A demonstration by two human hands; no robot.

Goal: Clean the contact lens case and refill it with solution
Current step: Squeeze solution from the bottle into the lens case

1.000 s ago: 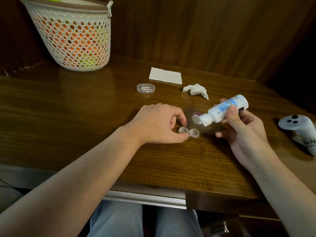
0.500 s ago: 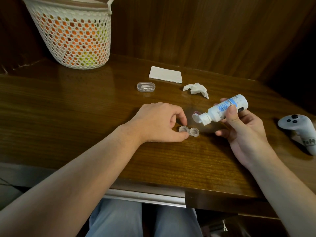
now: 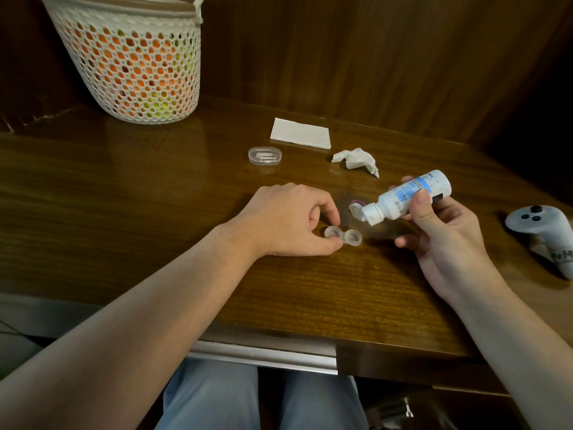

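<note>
The clear two-well contact lens case [image 3: 343,236] lies uncapped on the wooden table [image 3: 155,212]. My left hand [image 3: 288,221] pinches its left well between thumb and forefinger. My right hand [image 3: 440,237] holds a small white solution bottle [image 3: 406,198] with a blue label, tilted with its open flip-cap nozzle pointing down-left, just above and to the right of the case. A small pink cap [image 3: 358,202] lies on the table behind the nozzle.
A crumpled tissue [image 3: 356,158] and a folded white tissue [image 3: 300,137] lie further back. A clear oval box [image 3: 265,155] sits left of them. A white mesh basket [image 3: 133,63] stands at back left. A grey controller [image 3: 545,234] rests at right.
The view has shifted slightly. Both hands, the case and the tilted bottle stay almost where they were.
</note>
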